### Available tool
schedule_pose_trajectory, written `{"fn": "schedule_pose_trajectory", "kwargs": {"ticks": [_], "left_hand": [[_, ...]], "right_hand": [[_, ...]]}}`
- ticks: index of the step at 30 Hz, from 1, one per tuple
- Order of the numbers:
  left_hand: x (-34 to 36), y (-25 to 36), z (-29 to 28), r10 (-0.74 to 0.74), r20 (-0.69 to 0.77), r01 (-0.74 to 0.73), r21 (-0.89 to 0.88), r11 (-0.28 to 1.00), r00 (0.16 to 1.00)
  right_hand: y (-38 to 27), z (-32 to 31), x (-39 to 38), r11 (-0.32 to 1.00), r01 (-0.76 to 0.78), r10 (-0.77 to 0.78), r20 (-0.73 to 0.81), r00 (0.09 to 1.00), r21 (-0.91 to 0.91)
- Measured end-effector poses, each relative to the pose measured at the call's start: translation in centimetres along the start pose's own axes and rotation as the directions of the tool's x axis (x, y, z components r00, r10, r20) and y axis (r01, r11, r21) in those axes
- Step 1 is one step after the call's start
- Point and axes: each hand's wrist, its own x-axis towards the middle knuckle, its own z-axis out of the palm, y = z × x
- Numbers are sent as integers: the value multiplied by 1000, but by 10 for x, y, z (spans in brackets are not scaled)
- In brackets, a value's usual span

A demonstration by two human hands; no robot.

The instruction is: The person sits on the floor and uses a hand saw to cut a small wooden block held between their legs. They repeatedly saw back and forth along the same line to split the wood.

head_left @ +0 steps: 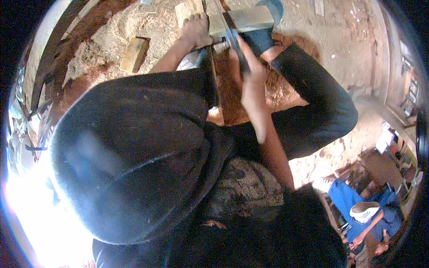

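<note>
Head-worn, the fisheye looks down; it's close.

Rough woodworking workshop, from the look of it: dirt floor [330,62] littered with pale shavings [154,29], squared timber [248,20] with a long hand tool [244,62] at it, loose wood block [133,54] lying nearby. Long boards [47,49] lined the left edge; mixed clutter [409,85] crowded the right rim. Seated co-worker [348,198], lower right.
</note>
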Motion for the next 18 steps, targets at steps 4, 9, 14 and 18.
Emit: {"fn": "schedule_pose_trajectory", "kwargs": {"ticks": [4,9,14,18], "left_hand": [[0,5,-20,-8,-23,8,-25,1000,1000],[14,23,-19,0,55,3,-43,999,998],[6,4,-27,-33,25,33,6,999,999],[-8,-1,-21,-49,11,48,29,998,999]], "right_hand": [[2,-31,-80,991,117,-125,-115,985,-68],[-1,-18,-1,996,-22,28,-67,997,81],[-5,-23,-69,960,67,-25,-154,988,271],[-11,-26,-69,1000,-15,15,-53,998,-3]]}}
